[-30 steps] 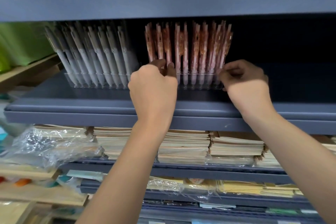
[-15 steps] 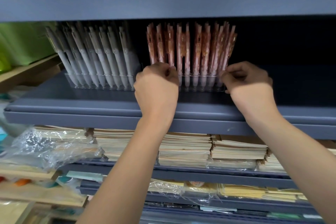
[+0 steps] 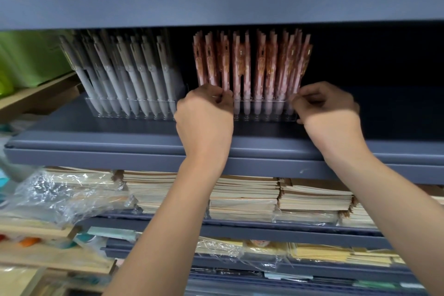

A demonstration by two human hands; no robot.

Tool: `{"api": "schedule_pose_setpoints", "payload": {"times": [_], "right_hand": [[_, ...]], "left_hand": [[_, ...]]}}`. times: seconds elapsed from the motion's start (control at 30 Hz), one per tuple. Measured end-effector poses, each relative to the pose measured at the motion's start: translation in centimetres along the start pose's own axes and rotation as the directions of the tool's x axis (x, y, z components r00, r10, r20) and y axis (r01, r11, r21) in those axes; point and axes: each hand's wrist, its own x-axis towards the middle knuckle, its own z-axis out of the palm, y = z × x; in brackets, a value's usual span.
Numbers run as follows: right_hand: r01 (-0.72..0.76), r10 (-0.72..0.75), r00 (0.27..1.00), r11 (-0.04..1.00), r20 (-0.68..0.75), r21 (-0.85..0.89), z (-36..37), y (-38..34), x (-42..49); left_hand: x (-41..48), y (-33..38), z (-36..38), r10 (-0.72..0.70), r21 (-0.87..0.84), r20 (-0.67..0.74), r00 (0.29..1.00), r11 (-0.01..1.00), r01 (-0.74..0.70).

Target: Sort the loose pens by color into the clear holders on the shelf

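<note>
Head view: one grey shelf [image 3: 96, 137], front lip free, with dark open room right of the holders. Two clear holders stand side by side mid-shelf: grey-pen holder [image 3: 129, 113] on the left, pink-pen holder [image 3: 264, 113] on the right. Grey pens [image 3: 134, 72], about nine in the front row, lean left. Pink pens [image 3: 262, 62] stand upright, the rows behind too crowded to count. Two hands: left hand [image 3: 204, 118], fingers curled, pinches the pink-pen holder's left end and hides it. Right hand [image 3: 329, 113] has its fingers curled round the right end.
</note>
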Motion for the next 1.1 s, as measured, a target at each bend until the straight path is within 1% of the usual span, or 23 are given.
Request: {"api": "schedule_pose_setpoints", "payload": {"times": [0.1,0.2,0.27,0.37,0.53,0.77,0.97,1.1], "right_hand": [[-0.002,0.002,1.0,1.0,0.001,0.005,0.0,0.0,0.0],[-0.006,0.005,1.0,1.0,0.006,0.009,0.0,0.0,0.0],[-0.006,0.006,1.0,1.0,0.008,0.008,0.0,0.0,0.0],[-0.01,0.01,1.0,1.0,0.004,0.004,0.0,-0.1,0.0],[-0.013,0.013,1.0,1.0,-0.005,0.011,0.1,0.0,0.0],[-0.015,0.015,1.0,1.0,0.002,0.012,0.0,0.1,0.0],[-0.017,0.017,1.0,1.0,0.003,0.016,0.0,0.0,0.0],[-0.015,0.014,1.0,1.0,0.005,0.014,0.0,0.1,0.1]], "left_hand": [[-0.2,0.0,-0.3,-0.001,0.019,0.006,1.0,1.0,0.001],[-0.4,0.1,-0.6,-0.013,-0.006,0.003,1.0,1.0,0.013],[-0.7,0.5,-0.7,0.019,0.005,-0.014,1.0,1.0,-0.019],[-1.2,1.2,-0.3,0.056,0.022,-0.001,0.998,0.998,-0.056],[-1.1,1.1,0.5,0.06,0.085,0.028,0.998,0.994,-0.063],[-0.8,0.4,0.8,0.076,0.059,0.042,0.996,0.995,-0.078],[-0.8,0.4,0.7,0.103,0.096,0.05,0.993,0.99,-0.108],[-0.9,0.5,0.5,0.093,0.106,0.054,0.994,0.989,-0.099]]}}
